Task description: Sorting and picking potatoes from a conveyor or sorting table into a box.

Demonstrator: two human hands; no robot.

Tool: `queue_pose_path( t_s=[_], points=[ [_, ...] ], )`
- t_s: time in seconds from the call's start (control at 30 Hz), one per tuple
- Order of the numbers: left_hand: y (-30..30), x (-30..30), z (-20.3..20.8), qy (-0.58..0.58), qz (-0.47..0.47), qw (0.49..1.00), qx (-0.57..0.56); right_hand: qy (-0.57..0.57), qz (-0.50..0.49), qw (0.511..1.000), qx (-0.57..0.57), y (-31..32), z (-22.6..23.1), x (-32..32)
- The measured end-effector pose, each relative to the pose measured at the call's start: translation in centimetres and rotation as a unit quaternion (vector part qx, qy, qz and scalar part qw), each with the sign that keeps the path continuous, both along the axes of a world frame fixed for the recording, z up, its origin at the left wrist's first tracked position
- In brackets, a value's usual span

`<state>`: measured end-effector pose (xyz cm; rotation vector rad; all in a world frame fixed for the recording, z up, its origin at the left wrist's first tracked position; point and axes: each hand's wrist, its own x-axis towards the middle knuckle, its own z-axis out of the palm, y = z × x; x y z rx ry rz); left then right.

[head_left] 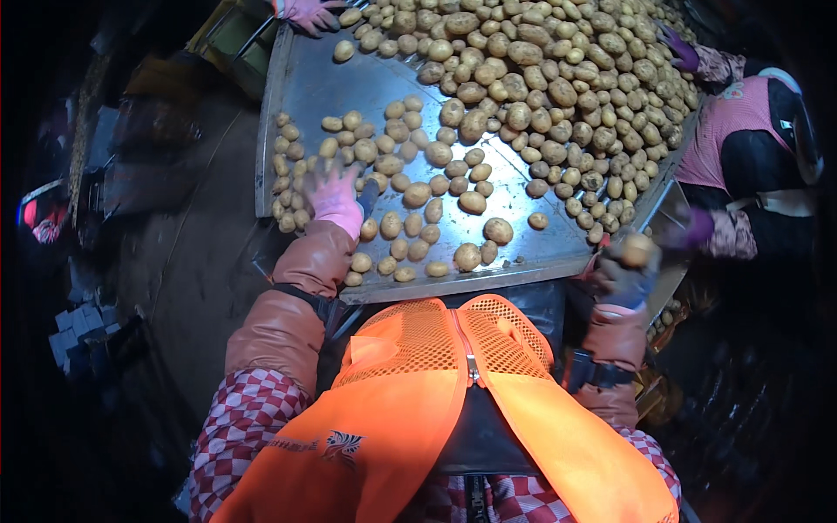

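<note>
Potatoes lie heaped on a metal table, thickest at the far right, with a looser scatter on the near left part. My left hand, in a pink glove, reaches over the scattered potatoes with its fingers spread. It touches or hovers just above them; blur hides which. At the table's near right corner my right hand, in a dark, soiled glove, has a potato in its grip. That hand is smeared by motion, so the separate fingers are hard to make out.
A raised metal rim runs along the table's near edge. On the right a person in a pink vest works with purple-gloved hands. Another person's pink-gloved hand rests at the far left corner. More potatoes lie below, right of the table.
</note>
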<state>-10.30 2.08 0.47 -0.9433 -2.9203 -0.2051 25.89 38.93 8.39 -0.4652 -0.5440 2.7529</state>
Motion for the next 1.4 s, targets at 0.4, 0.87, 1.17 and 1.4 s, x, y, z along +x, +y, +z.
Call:
queue_pose_path(
  t_s=[0.4, 0.87, 1.17, 1.4],
  points=[
    [20.8, 10.0, 5.0, -0.204, -0.241, 0.909, -0.271, -0.343, -0.055, 0.893, 0.288, -4.6, -4.6, -6.9],
    [13.8, 7.7, 4.6, -0.346, -0.07, 0.922, 0.16, -0.284, 0.042, 0.951, 0.116, -10.0, -4.5, -14.1],
    [22.9, 0.4, 3.0, 0.047, -0.208, 0.977, -0.02, -0.269, 0.037, 0.962, -0.034, -9.4, -5.3, -16.7],
    [25.9, 0.1, 4.7, -0.148, -0.202, 0.948, -0.196, -0.312, 0.049, 0.945, 0.085, -7.9, -2.4, -15.9]
  ],
)
